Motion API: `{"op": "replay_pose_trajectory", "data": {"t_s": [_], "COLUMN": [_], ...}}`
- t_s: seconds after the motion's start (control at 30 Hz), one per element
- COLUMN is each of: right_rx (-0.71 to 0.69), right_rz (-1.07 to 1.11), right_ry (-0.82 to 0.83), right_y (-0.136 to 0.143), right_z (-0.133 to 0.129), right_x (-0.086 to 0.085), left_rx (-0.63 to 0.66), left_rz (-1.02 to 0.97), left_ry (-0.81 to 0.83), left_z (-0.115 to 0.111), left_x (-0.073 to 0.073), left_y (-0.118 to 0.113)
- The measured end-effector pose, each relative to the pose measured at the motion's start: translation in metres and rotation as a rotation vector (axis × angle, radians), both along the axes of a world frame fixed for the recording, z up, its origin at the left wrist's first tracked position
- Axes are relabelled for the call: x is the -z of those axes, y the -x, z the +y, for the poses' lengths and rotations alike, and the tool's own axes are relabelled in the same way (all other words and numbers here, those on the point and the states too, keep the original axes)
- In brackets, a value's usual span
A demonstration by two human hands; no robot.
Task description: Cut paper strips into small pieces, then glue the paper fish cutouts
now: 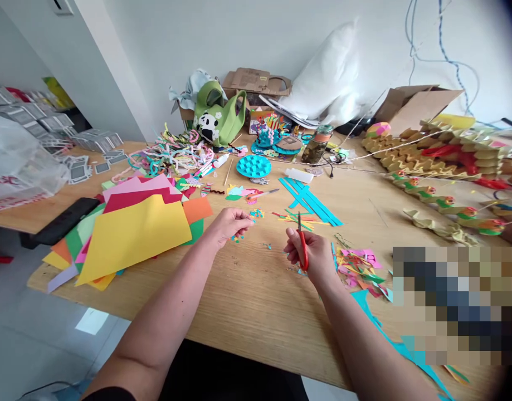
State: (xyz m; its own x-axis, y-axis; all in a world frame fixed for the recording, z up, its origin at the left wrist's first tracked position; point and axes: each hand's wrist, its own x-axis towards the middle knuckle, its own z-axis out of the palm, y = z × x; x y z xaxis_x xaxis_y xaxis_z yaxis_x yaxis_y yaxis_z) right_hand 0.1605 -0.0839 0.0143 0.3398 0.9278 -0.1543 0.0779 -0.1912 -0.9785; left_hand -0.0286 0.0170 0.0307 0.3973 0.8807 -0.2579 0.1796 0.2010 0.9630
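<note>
My right hand [312,256] is closed round red-handled scissors [304,250], their blades pointing away from me and looking closed. My left hand [234,225] pinches thumb and fingertips together beside a small pile of blue and yellow paper bits [257,213]; whatever is between them is too small to make out. Thin coloured paper strips [303,220] lie between and beyond the hands. Behind them, wider blue paper strips [312,201] lie crossed. A white glue bottle [298,175] rests on its side near a blue scalloped disc [253,166].
Sheets of coloured paper [134,239] are stacked at the left, beside a tangle of fuzzy craft stems [167,153]. Paper scraps [360,264] lie right of my right hand. At the back stand a green panda bag [220,117] and a jar [318,145]; egg-carton pieces [410,153] fill the far right.
</note>
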Motion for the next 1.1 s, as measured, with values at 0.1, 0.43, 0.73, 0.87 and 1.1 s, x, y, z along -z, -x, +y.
{"op": "replay_pose_trajectory", "data": {"t_s": [0.1, 0.43, 0.73, 0.87, 1.1], "right_rx": [0.05, 0.072, -0.112, -0.517, -0.739], "right_rz": [-0.068, -0.217, -0.724, -0.914, -1.2], "right_ry": [-0.042, -0.121, -0.367, -0.503, -0.31], "right_y": [-0.001, -0.001, -0.007, 0.006, 0.024], "right_z": [-0.002, -0.006, -0.008, -0.006, -0.006], "right_x": [-0.003, -0.001, 0.005, 0.012, 0.005], "left_rx": [0.012, 0.099, -0.133, -0.296, -0.346], "left_rz": [0.197, 0.597, 0.692, 0.655, 0.663], "left_ry": [-0.105, -0.4, -0.531, -0.642, -0.837], "left_z": [0.005, 0.007, 0.006, 0.009, 0.017], "left_x": [0.0, 0.026, 0.027, 0.034, 0.045], "left_y": [0.016, 0.036, 0.043, 0.049, 0.055]}}
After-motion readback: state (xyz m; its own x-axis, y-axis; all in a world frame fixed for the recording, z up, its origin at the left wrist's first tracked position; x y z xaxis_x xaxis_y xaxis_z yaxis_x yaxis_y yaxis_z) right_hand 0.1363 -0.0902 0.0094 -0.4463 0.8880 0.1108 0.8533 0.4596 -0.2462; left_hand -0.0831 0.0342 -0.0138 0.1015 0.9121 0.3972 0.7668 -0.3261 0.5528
